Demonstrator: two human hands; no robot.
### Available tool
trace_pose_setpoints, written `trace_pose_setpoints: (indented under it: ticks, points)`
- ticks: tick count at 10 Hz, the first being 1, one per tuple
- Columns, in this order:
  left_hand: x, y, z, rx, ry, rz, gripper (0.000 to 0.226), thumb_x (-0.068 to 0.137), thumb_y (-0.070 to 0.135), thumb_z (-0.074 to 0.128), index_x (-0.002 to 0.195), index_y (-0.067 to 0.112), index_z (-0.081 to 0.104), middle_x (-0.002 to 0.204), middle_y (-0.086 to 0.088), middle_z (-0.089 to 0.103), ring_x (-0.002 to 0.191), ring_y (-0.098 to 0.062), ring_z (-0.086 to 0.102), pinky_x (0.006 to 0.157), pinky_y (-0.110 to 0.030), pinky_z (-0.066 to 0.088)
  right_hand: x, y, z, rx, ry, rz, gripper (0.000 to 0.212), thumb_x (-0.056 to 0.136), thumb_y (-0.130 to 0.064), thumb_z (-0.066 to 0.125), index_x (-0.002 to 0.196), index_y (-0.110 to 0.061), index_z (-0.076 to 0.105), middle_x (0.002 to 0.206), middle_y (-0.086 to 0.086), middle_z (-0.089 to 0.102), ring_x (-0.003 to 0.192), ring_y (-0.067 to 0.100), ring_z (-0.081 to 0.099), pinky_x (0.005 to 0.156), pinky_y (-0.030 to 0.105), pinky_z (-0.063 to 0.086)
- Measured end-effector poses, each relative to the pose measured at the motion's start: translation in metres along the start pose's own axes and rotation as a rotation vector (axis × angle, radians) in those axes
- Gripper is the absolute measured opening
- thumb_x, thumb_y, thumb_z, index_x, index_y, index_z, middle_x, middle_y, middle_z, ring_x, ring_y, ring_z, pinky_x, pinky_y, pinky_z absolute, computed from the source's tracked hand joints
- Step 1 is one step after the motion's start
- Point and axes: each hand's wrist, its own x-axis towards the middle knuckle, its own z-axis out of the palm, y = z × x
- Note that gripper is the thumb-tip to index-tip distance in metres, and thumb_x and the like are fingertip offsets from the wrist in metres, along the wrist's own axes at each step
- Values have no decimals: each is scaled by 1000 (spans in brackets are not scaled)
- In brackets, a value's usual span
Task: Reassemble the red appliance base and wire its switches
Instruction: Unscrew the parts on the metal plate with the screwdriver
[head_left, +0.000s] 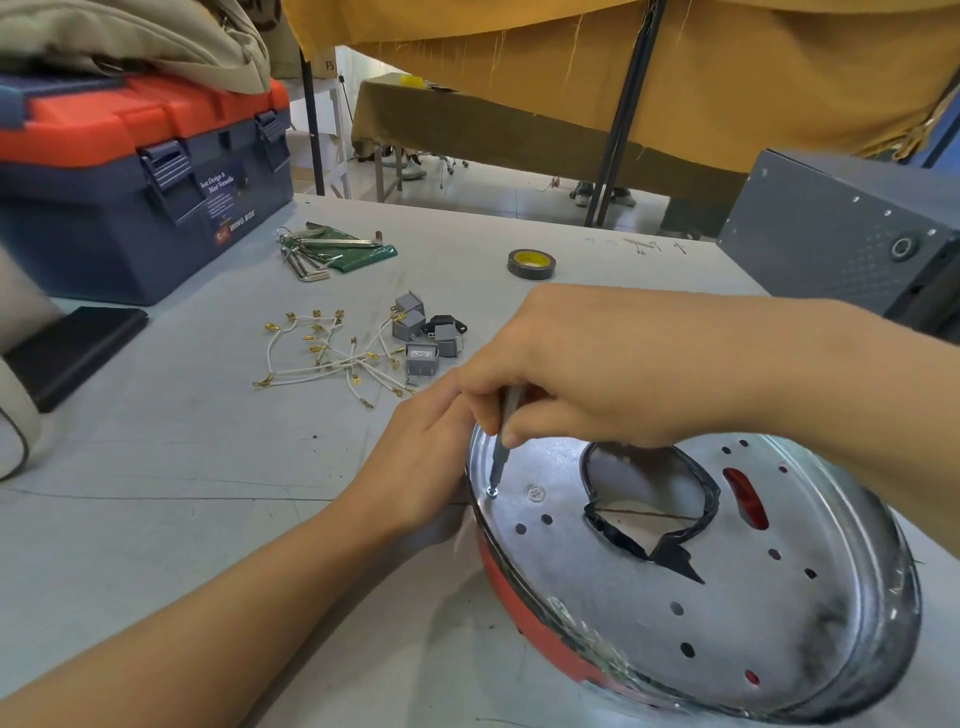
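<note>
The red appliance base (550, 644) lies at the lower right, its silver metal plate (649, 597) facing up, with several holes and a tape-edged central opening (649, 504). My right hand (597, 369) grips a screwdriver (501, 447) upright, its tip on a screw (491, 490) near the plate's left rim. My left hand (421, 462) rests against the base's left edge; its fingertips are hidden behind the rim. Grey switches (422, 338) and white wires with gold terminals (332, 356) lie loose on the table beyond.
A blue and orange toolbox (135, 182) stands at the back left, hex keys (317, 254) in front of it. A roll of tape (531, 264) lies mid-table. A grey metal case (841, 244) stands at the right, a black flat object (67, 353) at the left.
</note>
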Motion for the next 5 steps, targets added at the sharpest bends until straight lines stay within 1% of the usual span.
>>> trace_pose_setpoints:
  ticks: [1, 2, 3, 4, 5]
  points:
    - [6, -7, -7, 180, -5, 66, 35, 82, 17, 45, 53, 33, 54, 50, 21, 53, 48, 5, 45, 48, -10, 34, 0, 0, 1, -38, 56, -35, 7, 84, -28, 67, 85, -22, 67, 69, -12, 59, 69, 3, 54, 66, 26, 46]
    - [3, -3, -11, 354, -76, 219, 21, 70, 8, 50, 66, 27, 43, 63, 16, 50, 60, -1, 45, 54, -13, 29, -1, 2, 4, 6, 86, -8, 12, 84, -34, 66, 80, -23, 67, 61, -12, 54, 69, -4, 49, 67, 17, 38]
    - [0, 0, -13, 320, -214, 279, 18, 70, 5, 51, 85, 16, 51, 80, -7, 54, 75, -23, 54, 59, -30, 40, -1, 3, 7, 82, 98, 105, 19, 85, -38, 64, 75, -23, 66, 62, -9, 58, 64, 2, 51, 68, 17, 38]
    - [9, -6, -6, 281, 5, 106, 33, 81, 32, 38, 101, 20, 61, 99, -7, 67, 99, -31, 62, 86, -41, 49, 0, 3, 9, 199, 98, 232, 22, 87, -38, 63, 74, -20, 65, 60, -7, 54, 58, 7, 49, 54, 18, 39]
    - [9, -12, -7, 244, 2, 31, 29, 82, 38, 35, 95, 30, 59, 92, 2, 67, 87, -12, 62, 83, -32, 49, 0, 2, 11, 157, 75, 237, 32, 89, -39, 58, 81, -9, 66, 59, 1, 53, 57, 13, 47, 48, 20, 34]
